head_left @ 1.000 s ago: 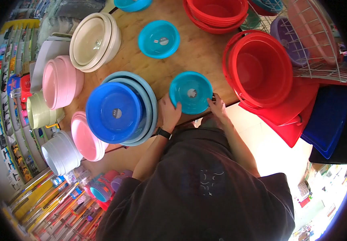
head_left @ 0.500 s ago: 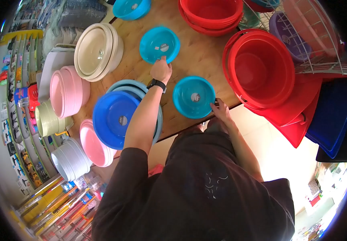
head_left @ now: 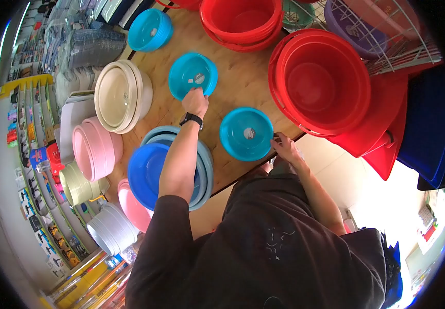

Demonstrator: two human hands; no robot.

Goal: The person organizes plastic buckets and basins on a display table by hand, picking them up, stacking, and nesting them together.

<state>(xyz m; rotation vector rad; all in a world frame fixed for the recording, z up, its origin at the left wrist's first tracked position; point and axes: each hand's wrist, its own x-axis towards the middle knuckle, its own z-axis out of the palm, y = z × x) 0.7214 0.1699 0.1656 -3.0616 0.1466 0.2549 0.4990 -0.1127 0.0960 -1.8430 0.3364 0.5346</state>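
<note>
Turquoise and shallow, the nearer basin [head_left: 246, 134] sits left of the red bucket [head_left: 315, 82], the farther basin [head_left: 193, 77] further left; the two stand apart, not nested. The left hand [head_left: 195, 103] seems to pinch the farther one's near rim; the right hand [head_left: 287, 149] touches the nearer one's bucket-side rim, grip unclear. Bare wooden table [head_left: 240, 77] opens left of the bucket; its front edge passes just below.

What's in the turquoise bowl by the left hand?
Inside the turquoise bowl you can see a round label and a smaller pale label. The left hand covers a bit of the near rim, so the part behind it is hidden.
</note>
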